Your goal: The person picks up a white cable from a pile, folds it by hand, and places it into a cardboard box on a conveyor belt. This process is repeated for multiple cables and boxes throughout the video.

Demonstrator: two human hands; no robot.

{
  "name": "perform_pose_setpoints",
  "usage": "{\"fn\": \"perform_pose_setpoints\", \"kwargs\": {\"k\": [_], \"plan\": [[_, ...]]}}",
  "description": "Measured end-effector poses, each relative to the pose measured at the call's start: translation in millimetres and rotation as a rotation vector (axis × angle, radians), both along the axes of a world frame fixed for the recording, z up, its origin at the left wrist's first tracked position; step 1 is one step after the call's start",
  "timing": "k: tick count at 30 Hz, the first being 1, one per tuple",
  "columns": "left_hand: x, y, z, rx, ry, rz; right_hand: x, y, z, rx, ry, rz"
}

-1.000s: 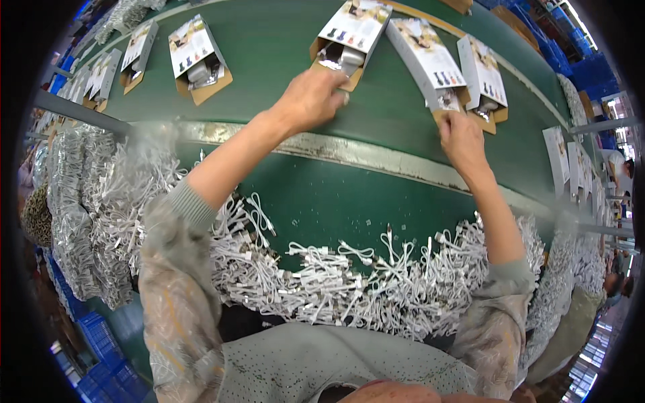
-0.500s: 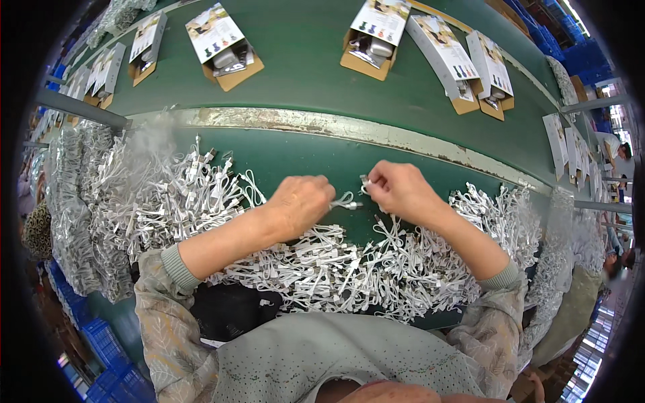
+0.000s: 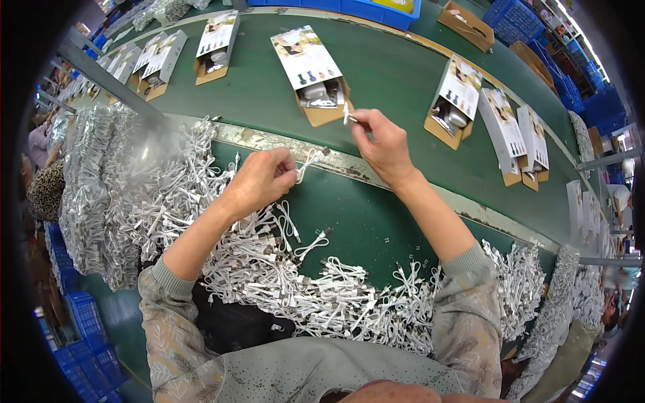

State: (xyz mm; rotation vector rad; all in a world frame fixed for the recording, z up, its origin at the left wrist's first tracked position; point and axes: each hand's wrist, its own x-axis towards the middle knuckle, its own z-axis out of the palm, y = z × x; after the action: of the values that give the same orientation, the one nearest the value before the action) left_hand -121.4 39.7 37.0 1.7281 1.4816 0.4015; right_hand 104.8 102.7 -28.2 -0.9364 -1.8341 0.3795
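My left hand [image 3: 263, 178] is closed, with a short white cable [image 3: 310, 161] pinched in its fingers near the metal ledge. Farther out, my right hand [image 3: 383, 144] pinches another small white cable [image 3: 347, 114]. It hovers at the open lower end of a white printed box [image 3: 306, 60]. Inside that box's opening, a grey-white item and a dark printed packet show above the brown cardboard flap. A large heap of white cables [image 3: 322, 292] lies on the green bench below my hands, and two loose cables lie apart from it.
More open boxes [image 3: 457, 94] lie along the green belt [image 3: 396, 77] on both sides. A worn metal ledge [image 3: 262, 138] divides belt from bench. Bundles in clear plastic [image 3: 91, 201] stand at the left. Grey posts [image 3: 111, 80] and blue crates [image 3: 336, 10] surround the work area.
My right hand has moved outward across the ledge to the box opening with its cable. My left hand has moved up and left, still holding a cable. The whole view has shifted.
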Motion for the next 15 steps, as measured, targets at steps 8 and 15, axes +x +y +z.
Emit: {"fn": "perform_pose_setpoints", "kwargs": {"k": [8,15], "plan": [[-19,26,-5,0.029,-0.006,0.092,8,60,-50,0.223,-0.425,-0.144],[-36,88,-15,0.331,0.165,0.251,43,42,-41,0.095,-0.689,-0.315]]}}
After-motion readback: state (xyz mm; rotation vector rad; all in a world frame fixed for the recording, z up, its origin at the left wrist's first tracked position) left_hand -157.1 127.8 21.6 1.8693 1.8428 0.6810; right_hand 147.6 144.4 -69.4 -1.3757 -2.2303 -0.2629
